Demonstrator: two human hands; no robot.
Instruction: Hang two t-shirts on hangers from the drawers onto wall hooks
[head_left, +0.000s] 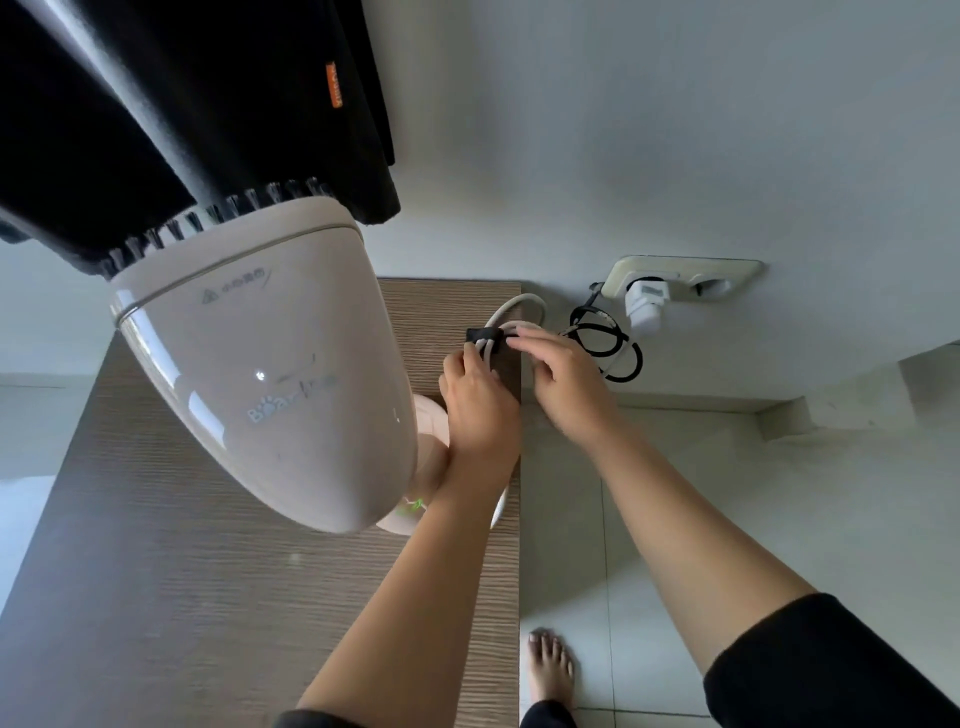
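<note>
t-shirt (260, 130) hangs above left hand (480, 410)

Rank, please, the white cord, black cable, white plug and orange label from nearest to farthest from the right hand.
1. white cord, at the right hand.
2. black cable, coiled just right.
3. white plug, in the wall socket.
4. orange label, far upper left on black garment.

the white appliance (291, 322) bears a pale blue logo (291, 402), seemingly "bear" with a paw print in it, the rest blurred. the characters beside its warning triangle (209, 297) are unreadable, as is the orange tag (334, 85) on the black shirt (156, 104).
</note>
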